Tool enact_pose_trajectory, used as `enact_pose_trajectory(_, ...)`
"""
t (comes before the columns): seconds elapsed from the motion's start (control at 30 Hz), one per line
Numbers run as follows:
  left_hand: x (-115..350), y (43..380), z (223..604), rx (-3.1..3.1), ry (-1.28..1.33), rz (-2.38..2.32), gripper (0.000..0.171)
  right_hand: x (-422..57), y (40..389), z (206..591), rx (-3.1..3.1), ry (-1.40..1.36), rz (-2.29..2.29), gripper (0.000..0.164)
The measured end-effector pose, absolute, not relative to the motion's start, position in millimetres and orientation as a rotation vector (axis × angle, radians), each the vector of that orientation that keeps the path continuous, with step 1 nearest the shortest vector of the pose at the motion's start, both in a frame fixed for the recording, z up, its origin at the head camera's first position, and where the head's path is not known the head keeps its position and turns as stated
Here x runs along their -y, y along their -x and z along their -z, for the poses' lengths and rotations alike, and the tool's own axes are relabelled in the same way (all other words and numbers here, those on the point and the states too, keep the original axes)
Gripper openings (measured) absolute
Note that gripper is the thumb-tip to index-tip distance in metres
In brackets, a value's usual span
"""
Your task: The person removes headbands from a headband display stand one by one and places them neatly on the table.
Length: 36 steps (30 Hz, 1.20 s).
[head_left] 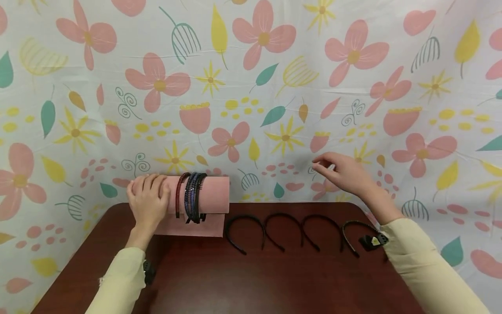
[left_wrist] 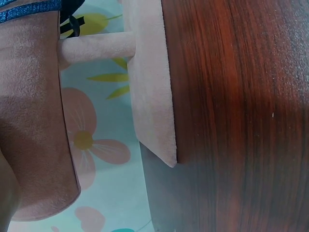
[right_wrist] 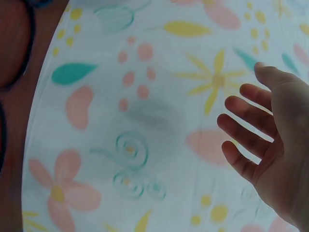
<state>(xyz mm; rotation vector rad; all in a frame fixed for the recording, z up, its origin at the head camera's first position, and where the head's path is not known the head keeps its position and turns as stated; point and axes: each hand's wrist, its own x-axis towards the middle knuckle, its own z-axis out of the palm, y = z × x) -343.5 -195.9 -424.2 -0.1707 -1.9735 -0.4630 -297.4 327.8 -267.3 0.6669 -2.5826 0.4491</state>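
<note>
Left hand [head_left: 149, 201]: fingers curled over end of pink headband stand [head_left: 215, 194], presumably steadying it. Just right of those fingers, red headband [head_left: 178, 197], then dark headbands [head_left: 192, 196] hung over roll; overlap hides count. Right hand [head_left: 342, 172]: fingers loosely bent, empty. Below them, four headbands [head_left: 283, 214] on tabletop [head_left: 274, 283], side by side, likely avoiding tangles. Behind, floral cloth [head_left: 263, 39].

We seem to be indoors, at a dark table [head_left: 282, 279] before a flowered sheet [head_left: 219, 100]; home or studio, we cannot tell.
</note>
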Motion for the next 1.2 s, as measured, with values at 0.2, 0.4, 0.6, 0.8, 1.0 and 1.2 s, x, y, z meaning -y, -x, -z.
enact_pose_trajectory(0.2, 196.3, 345.3, 424.5, 1.978, 0.169, 0.447, 0.043, -282.5, 299.1, 263.3, 2.567, -0.838, -0.411, 0.028)
enact_pose_trajectory(0.4, 197.9, 347.2, 426.0, 1.960, 0.161, 0.425, 0.042, -238.1, 303.8, 263.9, 2.558, -0.945, -0.400, 0.026)
enact_pose_trajectory(0.6, 197.4, 348.5, 426.2, 1.977, 0.163, 0.430, 0.041, -206.6, 308.5, 268.6, 2.544, -0.996, -0.351, 0.028)
enact_pose_trajectory(0.8, 197.8, 345.4, 424.7, 1.995, 0.159, 0.438, 0.040, -180.4, 310.9, 272.3, 2.533, -1.045, -0.287, 0.028)
enact_pose_trajectory(1.0, 197.4, 343.5, 423.2, 2.007, 0.147, 0.439, 0.041, -158.4, 315.6, 275.6, 2.525, -1.107, -0.299, 0.028)
enact_pose_trajectory(1.2, 196.7, 345.0, 422.8, 1.998, 0.150, 0.422, 0.040, -140.9, 319.5, 281.6, 2.510, -1.120, -0.250, 0.029)
